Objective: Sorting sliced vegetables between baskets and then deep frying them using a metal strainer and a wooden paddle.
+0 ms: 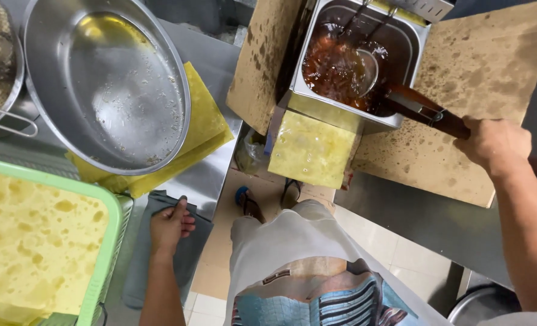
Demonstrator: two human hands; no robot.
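Observation:
My right hand (493, 143) grips the dark brown handle of a skimmer ladle (422, 108) whose round metal head (367, 71) dips into the brown oil of a steel deep fryer (299, 96). My left hand (170, 224) rests with fingers curled on a grey cloth (137, 259) at the edge of the steel counter. Just above that hand stands a large empty steel bowl (108, 84) with crumbs and a little oil inside.
A green basket (102, 259) lined with oil-stained yellow paper sits at the left. Yellow paper (205, 121) lies under the bowl. Stained cardboard sheets (486, 66) flank the fryer. A wire strainer (0, 60) is at far left. Tiled floor and my sandalled feet show below.

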